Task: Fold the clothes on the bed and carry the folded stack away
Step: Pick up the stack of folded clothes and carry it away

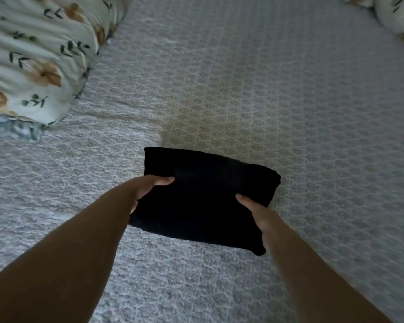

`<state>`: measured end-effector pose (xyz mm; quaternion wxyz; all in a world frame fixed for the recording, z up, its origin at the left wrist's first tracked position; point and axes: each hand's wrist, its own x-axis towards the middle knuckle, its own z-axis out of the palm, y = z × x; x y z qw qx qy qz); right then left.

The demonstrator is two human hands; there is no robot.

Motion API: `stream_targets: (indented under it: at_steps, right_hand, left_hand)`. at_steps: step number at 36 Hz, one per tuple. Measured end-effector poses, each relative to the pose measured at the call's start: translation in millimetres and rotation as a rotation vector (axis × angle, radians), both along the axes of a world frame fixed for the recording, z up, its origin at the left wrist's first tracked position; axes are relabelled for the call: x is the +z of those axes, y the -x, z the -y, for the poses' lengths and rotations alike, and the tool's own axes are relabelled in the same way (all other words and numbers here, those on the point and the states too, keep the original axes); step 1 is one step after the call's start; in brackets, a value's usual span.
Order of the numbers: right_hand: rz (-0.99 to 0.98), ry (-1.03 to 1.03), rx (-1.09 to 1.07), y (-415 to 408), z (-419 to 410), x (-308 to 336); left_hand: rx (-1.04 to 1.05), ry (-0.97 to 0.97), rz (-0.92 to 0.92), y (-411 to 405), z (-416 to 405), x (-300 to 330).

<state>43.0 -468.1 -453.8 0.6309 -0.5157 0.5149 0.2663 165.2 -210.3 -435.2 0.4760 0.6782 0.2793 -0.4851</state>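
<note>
A folded black garment [203, 197], a thick dark rectangle, is at the middle of the view over the grey patterned bedspread [266, 101]. My left hand [147, 190] grips its left edge with the thumb on top and the fingers hidden underneath. On the right edge, my right hand [259, 213] holds it the same way, thumb on top. I cannot tell whether the garment rests on the bed or is lifted slightly off it.
A floral pillow [37, 57] with orange flowers and green leaves lies at the upper left of the bed. Another floral pillow [392, 15] shows at the upper right corner. The bedspread stretches wide beyond and around the garment.
</note>
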Motion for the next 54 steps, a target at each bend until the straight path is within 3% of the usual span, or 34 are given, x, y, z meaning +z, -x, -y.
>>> stream_targets:
  at_steps: [8, 15, 29, 38, 47, 54]
  right_hand:
    - [-0.079, 0.056, -0.035, 85, 3, 12]
    - [-0.144, -0.118, -0.139, 207, 50, 45]
    - [-0.015, 0.054, -0.138, 385, 266, 184]
    - [-0.002, 0.148, -0.211, 488, 412, 259]
    - [0.036, 0.362, -0.346, 565, 507, 293]
    - [0.103, 0.387, -0.356, 583, 604, 288]
  left_hand:
    - [0.12, -0.07, -0.007, 105, 9, 17]
    - [-0.036, -0.112, -0.065, 200, 58, 58]
    - [-0.119, -0.048, 0.081, 371, 286, 177]
    - [-0.114, 0.105, 0.099, 468, 433, 231]
    - [-0.238, 0.23, 0.106, 510, 558, 260]
    - [-0.24, 0.207, 0.173, 524, 658, 259]
